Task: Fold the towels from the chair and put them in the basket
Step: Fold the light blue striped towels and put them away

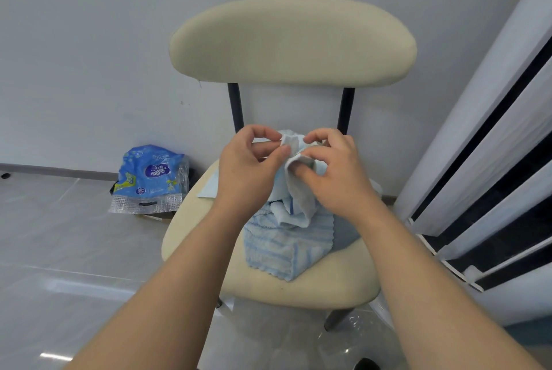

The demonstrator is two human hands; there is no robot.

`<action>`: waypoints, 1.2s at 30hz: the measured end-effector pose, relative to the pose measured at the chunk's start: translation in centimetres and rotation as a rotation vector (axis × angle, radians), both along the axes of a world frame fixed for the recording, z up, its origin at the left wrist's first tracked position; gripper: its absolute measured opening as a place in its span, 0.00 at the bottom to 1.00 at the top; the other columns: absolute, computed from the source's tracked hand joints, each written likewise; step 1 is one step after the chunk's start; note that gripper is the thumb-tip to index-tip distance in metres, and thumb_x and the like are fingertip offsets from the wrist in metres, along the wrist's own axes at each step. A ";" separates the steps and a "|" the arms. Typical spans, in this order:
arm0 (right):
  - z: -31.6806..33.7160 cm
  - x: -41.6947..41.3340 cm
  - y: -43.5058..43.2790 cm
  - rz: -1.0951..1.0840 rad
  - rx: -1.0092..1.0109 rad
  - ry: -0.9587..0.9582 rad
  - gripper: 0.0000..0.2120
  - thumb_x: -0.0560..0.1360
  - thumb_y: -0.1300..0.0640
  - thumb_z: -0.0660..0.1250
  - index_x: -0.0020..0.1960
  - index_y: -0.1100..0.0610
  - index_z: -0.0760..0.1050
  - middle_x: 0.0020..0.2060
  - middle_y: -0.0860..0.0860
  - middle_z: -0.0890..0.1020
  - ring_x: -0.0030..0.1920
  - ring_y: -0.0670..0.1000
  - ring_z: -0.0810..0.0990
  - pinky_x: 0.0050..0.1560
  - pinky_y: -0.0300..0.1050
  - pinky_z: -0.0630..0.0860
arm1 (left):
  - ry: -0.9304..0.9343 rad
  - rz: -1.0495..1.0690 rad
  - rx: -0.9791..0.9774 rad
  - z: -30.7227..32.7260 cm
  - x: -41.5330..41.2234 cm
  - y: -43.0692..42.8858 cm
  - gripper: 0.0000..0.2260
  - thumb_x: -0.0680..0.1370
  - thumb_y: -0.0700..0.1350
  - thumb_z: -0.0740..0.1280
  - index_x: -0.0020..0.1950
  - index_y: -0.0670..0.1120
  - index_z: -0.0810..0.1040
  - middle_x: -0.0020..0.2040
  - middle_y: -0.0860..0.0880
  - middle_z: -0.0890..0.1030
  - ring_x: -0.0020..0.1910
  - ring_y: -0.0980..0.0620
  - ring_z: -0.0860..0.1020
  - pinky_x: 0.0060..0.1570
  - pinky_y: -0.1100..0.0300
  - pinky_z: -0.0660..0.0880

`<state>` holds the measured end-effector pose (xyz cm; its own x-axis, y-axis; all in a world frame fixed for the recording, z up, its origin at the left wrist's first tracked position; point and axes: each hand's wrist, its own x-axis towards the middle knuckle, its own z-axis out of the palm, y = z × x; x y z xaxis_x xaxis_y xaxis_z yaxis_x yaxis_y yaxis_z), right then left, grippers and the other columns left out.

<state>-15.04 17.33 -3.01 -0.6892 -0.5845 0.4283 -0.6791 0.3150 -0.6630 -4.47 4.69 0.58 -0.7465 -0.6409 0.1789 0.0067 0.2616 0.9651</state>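
A cream chair point(334, 283) stands in front of me against the wall. On its seat lies a light blue striped towel point(280, 247) in a loose heap. Above it I hold up a pale blue towel point(298, 202) that hangs down bunched. My left hand point(251, 166) pinches its top edge between thumb and fingers. My right hand point(334, 169) pinches the same edge a little to the right. A flat pale blue cloth point(209, 187) peeks out on the seat behind my left wrist. No basket is in view.
A blue plastic package point(150, 178) lies on the tiled floor left of the chair, by the wall. A white and black framed panel point(493, 160) leans at the right. Clear plastic wrap point(358, 336) lies on the floor under the chair's front.
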 end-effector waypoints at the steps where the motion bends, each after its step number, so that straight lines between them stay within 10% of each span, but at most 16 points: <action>1: 0.0 0.1 -0.1 -0.005 -0.016 0.018 0.10 0.75 0.46 0.72 0.44 0.52 0.85 0.53 0.43 0.77 0.57 0.48 0.70 0.57 0.32 0.65 | 0.006 -0.014 0.005 0.0 0.0 0.1 0.07 0.78 0.44 0.74 0.53 0.49 0.78 0.41 0.53 0.87 0.44 0.45 0.85 0.52 0.46 0.82; 8: -0.2 0.4 -0.4 -0.072 -0.024 0.046 0.14 0.78 0.44 0.68 0.37 0.49 0.75 0.32 0.38 0.71 0.42 0.48 0.69 0.44 0.43 0.65 | 0.046 -0.123 0.039 0.0 0.3 0.3 0.10 0.76 0.48 0.76 0.55 0.47 0.82 0.44 0.50 0.88 0.48 0.49 0.86 0.56 0.46 0.81; 20: 1.0 0.9 -0.1 -0.055 -0.183 -0.087 0.16 0.78 0.47 0.70 0.65 0.38 0.75 0.45 0.38 0.82 0.57 0.41 0.74 0.64 0.56 0.72 | 0.022 -0.030 -0.085 -0.7 0.0 -0.7 0.08 0.77 0.40 0.75 0.52 0.49 0.79 0.44 0.53 0.87 0.47 0.55 0.85 0.54 0.49 0.82; 36: 1.5 0.7 -0.1 -0.046 -0.122 -0.041 0.05 0.82 0.52 0.65 0.53 0.45 0.80 0.46 0.40 0.81 0.54 0.48 0.75 0.60 0.57 0.73 | -0.040 -0.015 -0.446 -1.5 -0.2 -0.2 0.11 0.75 0.43 0.75 0.46 0.53 0.73 0.43 0.61 0.80 0.48 0.64 0.79 0.48 0.66 0.75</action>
